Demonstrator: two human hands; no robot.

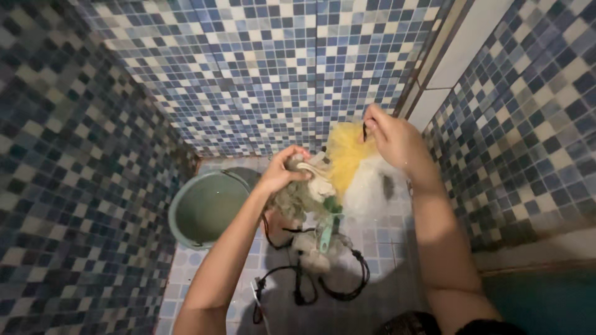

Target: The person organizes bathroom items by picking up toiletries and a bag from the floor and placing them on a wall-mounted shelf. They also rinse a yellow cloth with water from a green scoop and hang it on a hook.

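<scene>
Yellow mesh fabric (346, 160) is pinched in the right hand (392, 138) fingers; the left hand (282, 172) fingers clutch a grey-green rag bundle (297, 200) above a round green plastic bucket (205, 208).

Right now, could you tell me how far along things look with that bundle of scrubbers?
Done: nothing visibly finished. In hand: the left hand grips a greyish scrubber bundle, the right hand lifts a yellow mesh puff. Left: black cords lie tangled on the floor beside the green bucket.

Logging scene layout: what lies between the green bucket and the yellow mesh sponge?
In the head view, the left hand lies between the green bucket and the yellow mesh sponge, gripping a greyish fibrous bundle beside the sponge.
</scene>
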